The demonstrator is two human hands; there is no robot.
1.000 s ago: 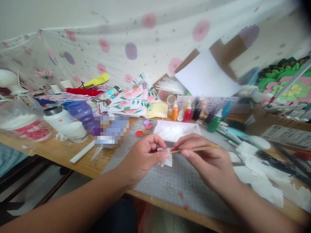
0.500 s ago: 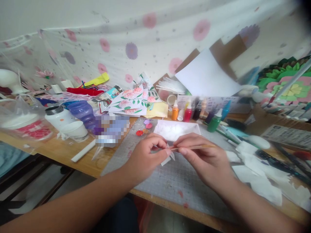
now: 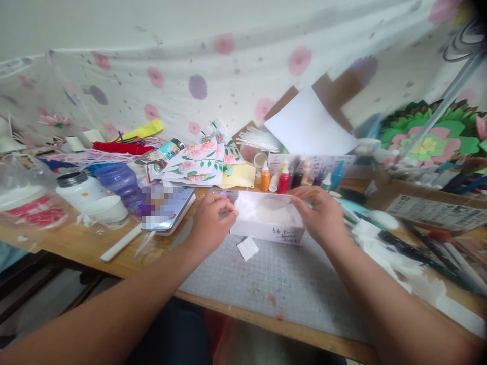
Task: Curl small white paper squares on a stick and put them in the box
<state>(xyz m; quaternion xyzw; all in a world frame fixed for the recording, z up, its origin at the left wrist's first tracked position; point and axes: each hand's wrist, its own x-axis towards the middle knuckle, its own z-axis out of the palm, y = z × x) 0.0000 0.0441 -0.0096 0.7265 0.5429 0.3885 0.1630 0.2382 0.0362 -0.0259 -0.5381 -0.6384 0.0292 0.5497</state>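
Observation:
A white open box [image 3: 266,232] with handwriting on its front stands on the grey cutting mat [image 3: 243,284], with whitish material inside. My left hand [image 3: 215,215] is at its left end, thumb and fingers pinched together; what lies between the tips is too small and blurred to name. At the right end is my right hand [image 3: 321,215], its fingers closed around a thin brown stick [image 3: 312,193] that is mostly hidden. A small white paper square [image 3: 247,248] lies flat on the mat in front of the box.
Paint bottles, among them an orange bottle [image 3: 265,177] and a red bottle [image 3: 283,181], stand behind the box. A phone [image 3: 180,205], a white cup [image 3: 106,210] and a white jar [image 3: 78,191] are left. Paper scraps [image 3: 384,258] and a cardboard box [image 3: 433,203] are right.
My hands have moved apart, from meeting over the mat at the thin stick to opposite ends of the box. The white paper square now lies uncovered on the mat. The view has shifted right.

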